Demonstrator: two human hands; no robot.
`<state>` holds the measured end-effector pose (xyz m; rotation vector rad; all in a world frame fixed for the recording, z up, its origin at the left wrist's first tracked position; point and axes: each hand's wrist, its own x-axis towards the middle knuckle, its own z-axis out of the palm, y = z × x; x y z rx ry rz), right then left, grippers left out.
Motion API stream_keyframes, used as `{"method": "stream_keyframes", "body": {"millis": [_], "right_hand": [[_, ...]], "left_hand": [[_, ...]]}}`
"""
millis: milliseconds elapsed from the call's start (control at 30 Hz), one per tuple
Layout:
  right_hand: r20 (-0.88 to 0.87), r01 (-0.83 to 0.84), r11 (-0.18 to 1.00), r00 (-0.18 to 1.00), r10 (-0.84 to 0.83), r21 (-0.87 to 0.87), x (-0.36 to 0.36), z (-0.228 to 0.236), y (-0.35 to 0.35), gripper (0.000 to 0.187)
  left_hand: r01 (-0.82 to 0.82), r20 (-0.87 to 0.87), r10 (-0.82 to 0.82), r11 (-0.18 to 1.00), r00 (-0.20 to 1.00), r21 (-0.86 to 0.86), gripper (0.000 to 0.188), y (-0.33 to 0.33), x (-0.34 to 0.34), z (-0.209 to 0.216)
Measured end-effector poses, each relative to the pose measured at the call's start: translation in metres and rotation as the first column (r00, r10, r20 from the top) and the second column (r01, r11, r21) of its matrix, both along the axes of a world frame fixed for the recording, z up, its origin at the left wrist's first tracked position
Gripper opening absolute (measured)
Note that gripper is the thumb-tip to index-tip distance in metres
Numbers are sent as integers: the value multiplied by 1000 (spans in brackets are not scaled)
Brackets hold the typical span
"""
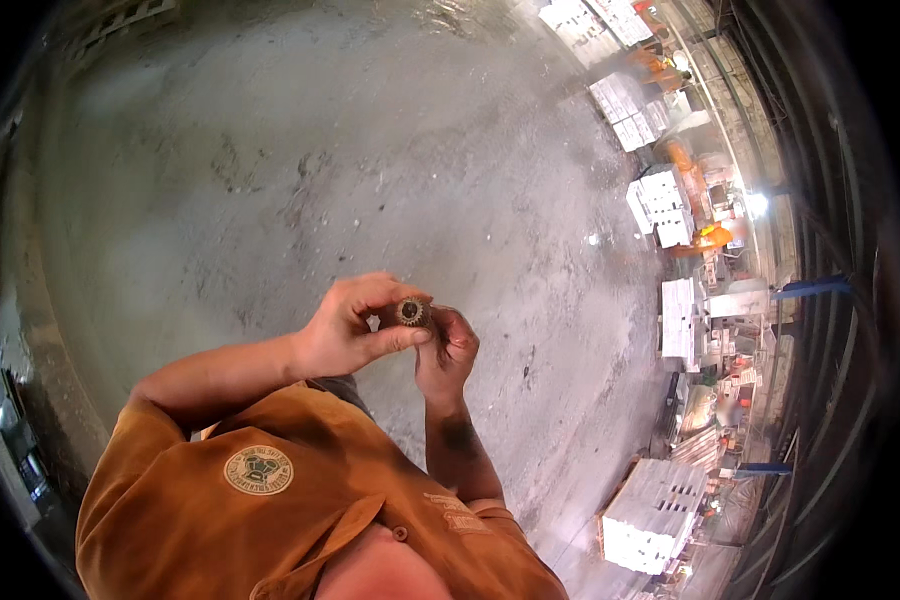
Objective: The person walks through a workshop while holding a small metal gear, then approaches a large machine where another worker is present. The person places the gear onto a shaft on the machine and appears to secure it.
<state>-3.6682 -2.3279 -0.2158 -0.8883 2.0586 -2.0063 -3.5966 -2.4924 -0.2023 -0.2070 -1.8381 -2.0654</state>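
Observation:
A small round metal gear (412, 311), brownish with teeth round its rim and a dark hole in its centre, is held up in front of my chest. My left hand (348, 320) pinches it between thumb and fingers, the thumb along its lower side. On its other side, my right hand (446, 350) is closed with curled fingers against it; dark smudges mark this hand. How far the gear reaches back behind the fingers is hidden.
Below the hands spreads a grey, dusty concrete floor (270, 180). Along the right stand several white stacks, one a large block (650, 515) on the lower right. Orange equipment (708, 238) and a bright lamp (758, 205) lie beyond them. A low ledge (55, 330) runs down the left.

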Motion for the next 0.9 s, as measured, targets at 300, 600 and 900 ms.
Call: {"method": "stream_keyframes", "body": {"millis": [300,600,900], "right_hand": [[9,-149,965,988,155,-216,-313,9,-135,15],[-132,-288,955,952,277,-70,-549,31,-331,14],[-5,-310,937,950,313,-160,-788,29,-539,17]], "left_hand": [[-112,-113,95,983,989,-147,37,-127,-293,29],[-279,-151,277,960,949,7,37,-298,-513,21],[-333,-153,319,939,935,-82,37,-504,-753,26]]}}
